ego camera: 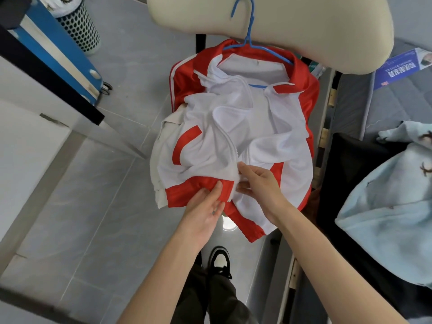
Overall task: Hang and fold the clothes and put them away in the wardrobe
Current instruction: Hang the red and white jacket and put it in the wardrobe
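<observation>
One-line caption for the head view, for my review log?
Left hand and right hand pinch the hem of a red-and-white jacket on a blue hanger by a beige chair.

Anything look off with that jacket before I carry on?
Yes: the jacket sits on the blue hanger unzipped and bunched, white lining showing, with a beige garment poking out under its edge. The left hand and right hand hold its hem.

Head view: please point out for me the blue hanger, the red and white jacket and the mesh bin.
blue hanger [249,33]: head view, on its thin neck below the hook.
red and white jacket [205,146]: head view, on the white fabric.
mesh bin [79,26]: head view, on its perforated wall.
</observation>
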Demonstrator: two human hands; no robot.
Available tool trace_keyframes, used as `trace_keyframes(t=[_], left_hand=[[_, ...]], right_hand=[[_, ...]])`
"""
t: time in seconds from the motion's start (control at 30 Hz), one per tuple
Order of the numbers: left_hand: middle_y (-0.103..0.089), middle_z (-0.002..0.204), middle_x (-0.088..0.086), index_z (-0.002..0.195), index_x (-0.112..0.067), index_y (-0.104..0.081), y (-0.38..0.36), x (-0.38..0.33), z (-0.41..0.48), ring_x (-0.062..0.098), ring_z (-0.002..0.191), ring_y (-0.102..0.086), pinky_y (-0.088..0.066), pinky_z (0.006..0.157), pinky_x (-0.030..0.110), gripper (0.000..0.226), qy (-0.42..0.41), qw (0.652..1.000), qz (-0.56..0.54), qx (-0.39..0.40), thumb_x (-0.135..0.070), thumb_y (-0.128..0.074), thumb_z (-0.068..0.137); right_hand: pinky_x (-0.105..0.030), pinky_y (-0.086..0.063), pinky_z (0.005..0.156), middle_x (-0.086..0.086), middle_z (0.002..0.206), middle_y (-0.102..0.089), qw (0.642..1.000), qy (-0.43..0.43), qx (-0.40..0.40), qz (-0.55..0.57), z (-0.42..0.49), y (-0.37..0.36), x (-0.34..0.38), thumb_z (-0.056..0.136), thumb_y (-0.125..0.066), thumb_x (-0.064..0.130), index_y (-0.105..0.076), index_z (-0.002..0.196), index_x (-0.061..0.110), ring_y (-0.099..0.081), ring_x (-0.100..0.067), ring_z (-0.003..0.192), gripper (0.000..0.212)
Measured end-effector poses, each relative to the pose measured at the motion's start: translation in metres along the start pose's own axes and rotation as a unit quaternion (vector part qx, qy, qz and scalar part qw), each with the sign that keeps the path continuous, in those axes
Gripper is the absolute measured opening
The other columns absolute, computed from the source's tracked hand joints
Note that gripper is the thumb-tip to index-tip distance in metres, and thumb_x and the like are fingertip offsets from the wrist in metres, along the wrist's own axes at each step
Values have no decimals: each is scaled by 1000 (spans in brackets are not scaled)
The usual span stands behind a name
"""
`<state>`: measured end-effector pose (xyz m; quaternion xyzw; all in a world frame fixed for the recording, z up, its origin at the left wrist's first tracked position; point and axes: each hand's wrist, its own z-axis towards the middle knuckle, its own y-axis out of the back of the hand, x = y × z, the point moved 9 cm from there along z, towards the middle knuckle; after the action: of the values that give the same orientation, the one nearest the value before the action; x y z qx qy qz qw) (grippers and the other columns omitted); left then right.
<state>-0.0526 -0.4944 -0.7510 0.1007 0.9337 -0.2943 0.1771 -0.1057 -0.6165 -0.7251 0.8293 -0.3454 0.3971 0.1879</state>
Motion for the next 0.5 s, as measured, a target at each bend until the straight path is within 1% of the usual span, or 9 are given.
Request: trace_keyframes(t=[0.03,0.1,0.17,0.23,0.33,0.37,0.4,0.43,0.5], left_hand=[[-70,115,1,115,-15,-63,0,-4,0,14,110,-64,-47,93,27,27,-18,1000,5,10,-18,-59,89],[-70,115,5,117,-9,-62,8,-13,1,17,109,-65,-50,94,31,31,-49,999,13,-7,-15,-61,87],[-72,108,7,108,-7,-64,23,-26,4,20,104,-67,-54,88,30,21,-81,995,23,-52,-12,-62,87],[-71,106,4,102,-10,-64,33,-40,7,19,102,-67,-57,79,26,15,-107,990,37,-85,-11,-64,87],[-67,118,3,107,-12,-61,40,-52,13,18,109,-64,-55,85,28,20,-120,987,52,-97,-9,-65,87],[-66,120,4,106,-12,-60,42,-54,15,19,110,-63,-55,85,29,20,-123,986,59,-98,-7,-65,87],[-66,121,4,106,-13,-60,43,-55,16,20,112,-63,-55,85,29,21,-125,985,65,-100,-6,-64,87],[-65,122,4,107,-14,-59,46,-56,17,20,112,-62,-55,86,30,22,-128,984,69,-103,-5,-64,88],[-65,122,4,109,-15,-59,53,-60,17,21,112,-62,-53,89,32,24,-135,982,76,-108,-4,-63,88]], right_hand=[[-22,-54,76,-15,80,-67,1000,-1,-4,-11,-1,1,1,100,-49,27,-66,88,-8,-58,-18,74,41],[-25,-54,80,2,86,-72,997,28,-3,-71,-1,3,7,99,-50,21,-73,89,12,-64,-14,80,28],[-21,-49,77,12,88,-70,979,75,-5,-190,-1,7,19,94,-53,17,-72,88,20,-61,-7,78,20],[-14,-41,65,12,83,-66,960,111,-8,-258,-1,8,29,88,-55,10,-67,85,21,-52,-4,63,17],[-12,-38,55,3,79,-60,948,153,-11,-278,4,2,41,86,-60,7,-65,93,18,-43,-7,53,14],[-10,-40,57,3,82,-58,944,154,1,-291,6,-4,40,87,-63,9,-63,101,19,-48,-7,56,17],[-8,-42,63,2,91,-58,942,145,22,-303,8,-10,35,89,-64,12,-60,112,22,-56,-5,66,25],[-7,-43,72,-1,104,-59,939,128,44,-316,12,-15,25,90,-64,15,-54,124,24,-62,-7,84,36],[-18,-42,91,-10,129,-54,934,114,68,-331,14,-23,6,91,-63,17,-36,140,28,-56,-20,118,56]])
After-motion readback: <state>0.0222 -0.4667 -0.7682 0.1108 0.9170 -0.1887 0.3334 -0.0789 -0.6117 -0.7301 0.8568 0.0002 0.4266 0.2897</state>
